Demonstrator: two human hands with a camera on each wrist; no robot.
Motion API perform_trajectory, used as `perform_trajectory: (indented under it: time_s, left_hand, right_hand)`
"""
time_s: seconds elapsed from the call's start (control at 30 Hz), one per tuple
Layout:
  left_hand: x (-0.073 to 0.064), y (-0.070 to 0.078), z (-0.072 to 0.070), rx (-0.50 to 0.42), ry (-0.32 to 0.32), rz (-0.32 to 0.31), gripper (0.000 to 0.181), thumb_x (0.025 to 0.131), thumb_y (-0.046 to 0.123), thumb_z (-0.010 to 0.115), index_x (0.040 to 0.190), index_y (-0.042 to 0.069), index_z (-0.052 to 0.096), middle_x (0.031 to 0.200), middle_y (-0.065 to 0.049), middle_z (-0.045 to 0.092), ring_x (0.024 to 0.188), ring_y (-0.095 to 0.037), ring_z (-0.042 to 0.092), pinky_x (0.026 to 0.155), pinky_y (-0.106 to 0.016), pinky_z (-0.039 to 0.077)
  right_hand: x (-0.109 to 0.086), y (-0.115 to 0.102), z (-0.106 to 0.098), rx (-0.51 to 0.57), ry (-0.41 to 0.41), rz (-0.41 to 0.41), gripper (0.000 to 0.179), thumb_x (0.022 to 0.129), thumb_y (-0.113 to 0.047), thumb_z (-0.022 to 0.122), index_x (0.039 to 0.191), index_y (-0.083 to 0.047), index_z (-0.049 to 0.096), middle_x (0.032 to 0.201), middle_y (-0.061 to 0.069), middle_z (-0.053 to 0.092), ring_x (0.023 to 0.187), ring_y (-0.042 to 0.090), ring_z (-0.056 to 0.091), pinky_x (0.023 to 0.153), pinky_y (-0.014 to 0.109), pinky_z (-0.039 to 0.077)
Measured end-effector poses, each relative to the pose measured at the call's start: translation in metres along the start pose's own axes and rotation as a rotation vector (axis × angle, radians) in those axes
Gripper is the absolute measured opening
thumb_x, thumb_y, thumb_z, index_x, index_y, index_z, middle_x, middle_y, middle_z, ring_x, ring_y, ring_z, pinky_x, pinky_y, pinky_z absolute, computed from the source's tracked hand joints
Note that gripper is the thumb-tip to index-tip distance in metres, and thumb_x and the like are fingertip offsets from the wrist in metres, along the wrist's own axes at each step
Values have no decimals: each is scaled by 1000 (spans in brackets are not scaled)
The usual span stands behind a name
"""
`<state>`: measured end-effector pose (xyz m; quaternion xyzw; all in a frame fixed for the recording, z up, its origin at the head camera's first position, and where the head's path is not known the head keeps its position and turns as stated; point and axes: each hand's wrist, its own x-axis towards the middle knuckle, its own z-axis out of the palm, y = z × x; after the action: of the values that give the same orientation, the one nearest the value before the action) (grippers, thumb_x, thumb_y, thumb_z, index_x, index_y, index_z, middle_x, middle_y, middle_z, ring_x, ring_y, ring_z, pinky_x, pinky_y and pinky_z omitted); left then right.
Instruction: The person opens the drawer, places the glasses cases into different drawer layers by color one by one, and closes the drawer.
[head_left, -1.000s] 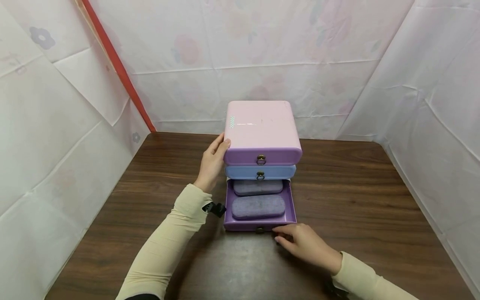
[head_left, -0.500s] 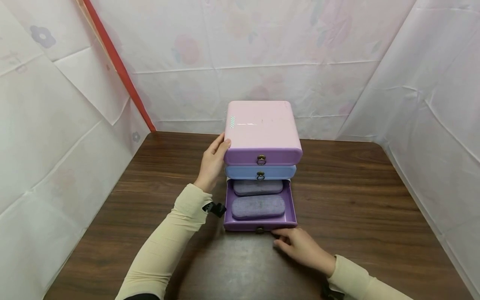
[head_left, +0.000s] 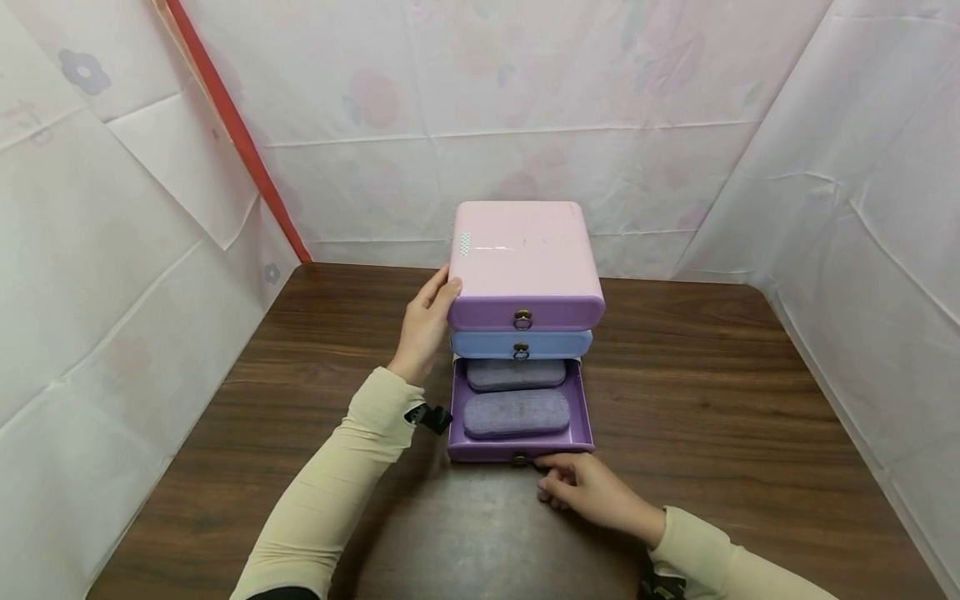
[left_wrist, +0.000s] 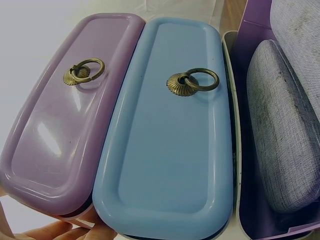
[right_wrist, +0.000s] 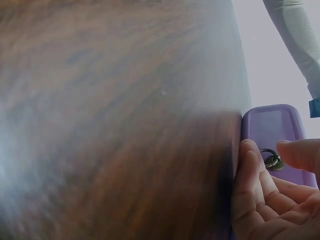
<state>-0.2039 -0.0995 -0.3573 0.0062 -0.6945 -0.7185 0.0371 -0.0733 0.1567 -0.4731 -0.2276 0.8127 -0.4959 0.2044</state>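
A small drawer cabinet (head_left: pixel 525 250) with a pink top stands on the table, its purple top drawer (head_left: pixel 495 315) and blue middle drawer (head_left: pixel 487 344) pushed in. The purple bottom drawer (head_left: pixel 459 417) is pulled out and holds two grey-blue fabric-covered oblong cases (head_left: pixel 517 414). My left hand (head_left: pixel 423 325) rests against the cabinet's left side; its fingertips (left_wrist: pixel 50 231) show below the drawer fronts in the left wrist view. At the bottom drawer's front, my right hand (head_left: pixel 588 487) has its thumb and fingers on either side of the brass ring pull (right_wrist: pixel 271 161), with a gap around it.
Dark wood-grain table (head_left: pixel 712 375) extends on both sides of the cabinet. Pale floral sheeting (head_left: pixel 480 108) hangs behind and at the sides, with a red strip (head_left: pixel 232 125) at the left. Brass ring pulls (left_wrist: pixel 190 82) hang on the upper drawers.
My right hand has shifted left along the bottom drawer's front toward the ring pull. The left hand, the cabinet and the drawer have stayed put.
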Motion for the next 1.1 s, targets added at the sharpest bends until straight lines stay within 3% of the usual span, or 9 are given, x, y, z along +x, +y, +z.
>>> perform_trajectory:
  time_s: [0.53,0.8,0.97,1.1]
  left_hand:
    - [1,-1,-2,-5,-14,-1,58,97,44,56,149,24,43,153,-1,44,129,-19,52,108,-38,44]
    - [2,-2,-2,-4,-20,5,58,97,44,57,149,24,43,152,-1,44,129,-18,52,107,-38,44]
    - [1,-1,-1,10,-11,5,58,97,44,56,149,23,43,153,-1,43,130,-18,51,109,-38,43]
    - [-1,0,-1,19,-6,3,58,97,44,56,150,24,42,154,-1,43,131,-19,50,109,-38,42]
  right_hand:
    - [5,0,2,175,-49,9,41,98,-9,58,128,17,52,87,22,72,69,9,65,61,28,57]
    - [7,-3,8,274,-7,60,38,98,-10,57,122,20,54,88,28,71,69,10,67,63,28,59]
    - [8,-7,14,363,42,137,36,98,-12,58,117,19,57,86,23,72,69,10,66,65,25,58]
    - [10,-8,18,464,81,207,36,99,-14,57,115,18,60,81,11,72,67,8,64,63,21,57]
